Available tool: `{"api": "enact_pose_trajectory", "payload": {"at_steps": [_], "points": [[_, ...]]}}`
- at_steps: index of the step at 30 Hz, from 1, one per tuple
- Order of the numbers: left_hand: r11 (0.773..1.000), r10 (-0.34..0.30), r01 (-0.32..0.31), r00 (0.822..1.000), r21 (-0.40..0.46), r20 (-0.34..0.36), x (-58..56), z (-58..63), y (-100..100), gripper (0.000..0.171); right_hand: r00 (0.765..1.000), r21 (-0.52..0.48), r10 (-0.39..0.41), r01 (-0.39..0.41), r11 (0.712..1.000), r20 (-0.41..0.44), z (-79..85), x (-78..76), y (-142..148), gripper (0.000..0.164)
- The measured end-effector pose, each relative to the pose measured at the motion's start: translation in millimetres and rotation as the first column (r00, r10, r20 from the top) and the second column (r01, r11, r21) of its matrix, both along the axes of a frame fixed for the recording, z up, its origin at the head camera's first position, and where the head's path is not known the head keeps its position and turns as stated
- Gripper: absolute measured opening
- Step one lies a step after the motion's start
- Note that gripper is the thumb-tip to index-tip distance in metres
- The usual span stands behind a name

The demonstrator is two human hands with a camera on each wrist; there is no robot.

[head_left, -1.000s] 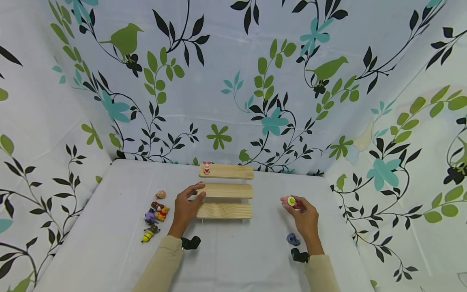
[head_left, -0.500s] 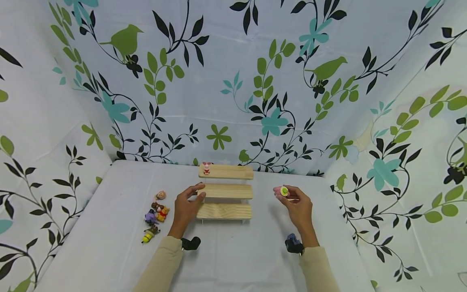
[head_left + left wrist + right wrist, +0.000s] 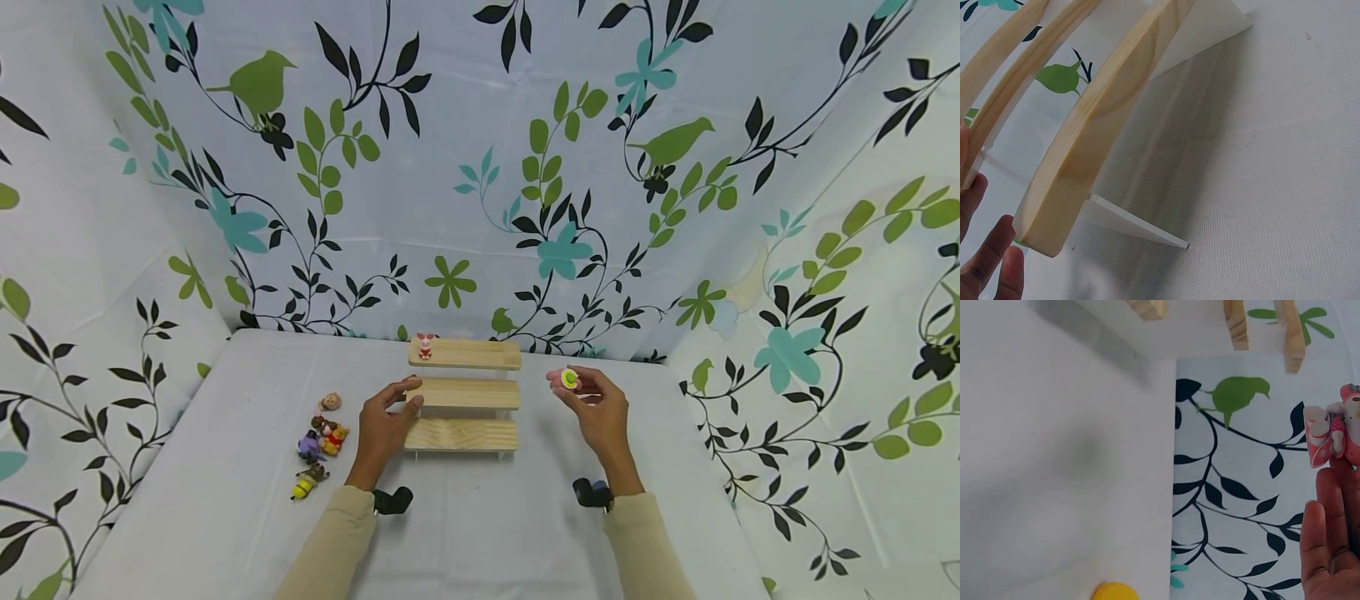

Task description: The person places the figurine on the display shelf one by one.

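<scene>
A three-tier wooden display shelf (image 3: 465, 392) on white supports stands at the back of the table. My left hand (image 3: 385, 429) grips the left end of its middle tier, index finger and thumb at the plank's edge; in the left wrist view, fingertips (image 3: 1005, 228) show beside the plank ends. To the right of the shelf, my right hand (image 3: 603, 408) pinches a small pink figurine (image 3: 557, 379) with a round green-and-white part facing up. The right wrist view shows the pink-and-white figurine (image 3: 1335, 428) above the fingers. A small piglet figurine (image 3: 425, 347) stands on the top tier's left end.
Several small figurines (image 3: 330, 437) lie on the white table left of my left hand, a yellow-and-black one (image 3: 303, 485) nearest. A blue figurine (image 3: 600, 485) is partly hidden behind the right wrist's black camera (image 3: 588, 493). A leaf-patterned cloth (image 3: 487, 208) hangs behind.
My right hand has moved left and away from me, bringing the pink figurine closer to the shelf. My left hand has stayed at the middle tier.
</scene>
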State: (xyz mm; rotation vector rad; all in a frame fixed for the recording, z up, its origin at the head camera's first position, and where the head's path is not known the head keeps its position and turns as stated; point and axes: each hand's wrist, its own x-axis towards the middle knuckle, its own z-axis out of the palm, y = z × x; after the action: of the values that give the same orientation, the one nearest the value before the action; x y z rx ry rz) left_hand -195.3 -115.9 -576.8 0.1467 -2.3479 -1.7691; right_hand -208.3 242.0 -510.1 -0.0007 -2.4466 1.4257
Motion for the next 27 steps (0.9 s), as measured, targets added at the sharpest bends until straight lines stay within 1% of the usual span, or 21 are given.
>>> {"api": "enact_pose_trajectory", "payload": {"at_steps": [5, 12, 20, 27], "points": [[1.0, -0.019, 0.019, 1.0, 0.011, -0.019, 0.9, 0.3, -0.6, 0.035, 0.999, -0.017, 0.027, -0.027, 0.999, -0.02, 4.6, -3.3, -8.9, 0.047], [1.0, -0.02, 0.02, 0.999, 0.009, -0.028, 0.9, 0.3, -1.0, 0.035, 0.995, -0.024, 0.078, -0.079, 0.997, -0.057, 13.1, -10.4, -24.1, 0.048], [1.0, -0.023, 0.024, 0.999, 0.015, -0.022, 1.4, 0.1, -1.1, 0.033, 0.989, -0.02, 0.118, -0.121, 0.992, -0.087, 19.4, -20.9, -42.4, 0.047], [1.0, -0.016, 0.016, 1.0, 0.012, -0.019, 2.2, 1.0, -0.3, 0.033, 0.98, -0.061, 0.168, -0.175, 0.983, -0.111, 22.0, -30.5, -57.4, 0.043]]}}
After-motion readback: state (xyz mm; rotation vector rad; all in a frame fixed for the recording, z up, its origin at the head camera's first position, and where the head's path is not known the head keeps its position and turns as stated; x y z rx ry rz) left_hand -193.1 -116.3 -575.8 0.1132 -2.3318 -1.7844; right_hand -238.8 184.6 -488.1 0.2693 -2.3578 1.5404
